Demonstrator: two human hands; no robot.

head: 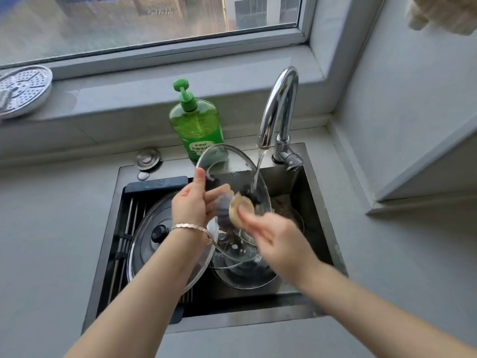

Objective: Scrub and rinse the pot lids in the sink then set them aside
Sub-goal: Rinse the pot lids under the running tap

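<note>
A clear glass pot lid (227,164) stands tilted on edge over the steel sink (320,210), under water running from the faucet (280,104). My left hand (192,200) grips the lid's left rim, thumb on the near face and fingers behind the glass. My right hand (273,236), blurred by motion, holds a tan scrubbing pad (241,209) against the lid's near face. A second glass lid (149,241) with a black knob lies on the drain rack at the sink's left. More glassware (242,275) lies in the basin below my hands.
A green dish soap pump bottle (196,125) stands behind the sink. A perforated steamer plate (22,90) rests on the window ledge at far left. Grey countertop (387,254) surrounds the sink. A grey cabinet (438,164) juts out at the right.
</note>
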